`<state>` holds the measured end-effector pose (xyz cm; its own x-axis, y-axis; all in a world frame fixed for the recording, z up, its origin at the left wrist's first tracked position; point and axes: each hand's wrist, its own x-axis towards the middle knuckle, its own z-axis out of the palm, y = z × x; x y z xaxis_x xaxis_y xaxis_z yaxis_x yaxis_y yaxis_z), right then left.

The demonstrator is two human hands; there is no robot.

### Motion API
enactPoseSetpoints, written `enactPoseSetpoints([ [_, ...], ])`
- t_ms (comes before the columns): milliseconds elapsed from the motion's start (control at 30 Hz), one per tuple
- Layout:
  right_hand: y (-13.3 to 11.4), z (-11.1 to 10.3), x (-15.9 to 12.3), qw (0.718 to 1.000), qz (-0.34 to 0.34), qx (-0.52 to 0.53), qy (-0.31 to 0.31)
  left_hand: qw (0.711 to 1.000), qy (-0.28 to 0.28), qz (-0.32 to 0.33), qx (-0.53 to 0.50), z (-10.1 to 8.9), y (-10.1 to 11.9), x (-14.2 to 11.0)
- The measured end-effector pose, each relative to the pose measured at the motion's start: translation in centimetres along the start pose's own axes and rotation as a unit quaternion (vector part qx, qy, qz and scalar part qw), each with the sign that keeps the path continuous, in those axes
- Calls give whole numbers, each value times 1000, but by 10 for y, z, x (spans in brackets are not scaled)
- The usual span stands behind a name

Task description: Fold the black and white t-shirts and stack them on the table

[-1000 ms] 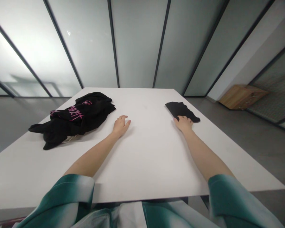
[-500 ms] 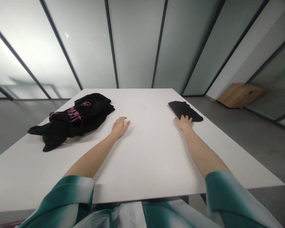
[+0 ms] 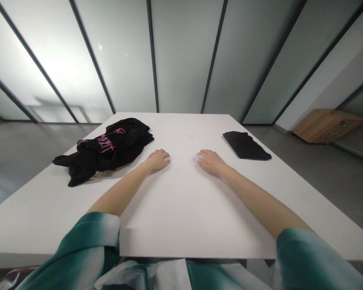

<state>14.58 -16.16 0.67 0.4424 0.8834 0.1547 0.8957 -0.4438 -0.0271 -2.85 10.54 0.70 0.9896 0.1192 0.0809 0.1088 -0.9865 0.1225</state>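
My left hand (image 3: pixel 157 159) is over the white table (image 3: pixel 181 209) with its fingers apart and nothing in it. Just left of it lies a crumpled black garment (image 3: pixel 125 141) with pink lettering, apart from the hand. My right hand (image 3: pixel 211 162) is held near the table's middle, palm turned inward, fingers loosely extended and holding nothing. Off to its right rests a flat, folded piece of black cloth (image 3: pixel 245 146), which the hand does not touch. A gap of bare tabletop separates the two hands.
Frosted glass panels (image 3: pixel 184 56) with dark frames stand behind the table. On the grey floor at the right is a wooden cabinet (image 3: pixel 326 125). The table's near edge runs just in front of my body.
My right hand has left the folded black cloth and moved left toward the table's middle. My left hand has barely moved. The view has turned slightly left.
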Motion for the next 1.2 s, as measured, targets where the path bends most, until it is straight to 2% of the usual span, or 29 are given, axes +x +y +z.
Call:
enactPoseSetpoints([
  [133, -17, 12, 7, 999, 2, -5, -31, 999, 31, -16, -9, 3, -6, -9],
  [433, -9, 24, 5, 999, 6, 36, -24, 997, 59, -28, -51, 9, -12, -19],
  [1200, -6, 35, 4, 999, 3, 45, 12, 996, 55, -44, -45, 11, -10, -21],
])
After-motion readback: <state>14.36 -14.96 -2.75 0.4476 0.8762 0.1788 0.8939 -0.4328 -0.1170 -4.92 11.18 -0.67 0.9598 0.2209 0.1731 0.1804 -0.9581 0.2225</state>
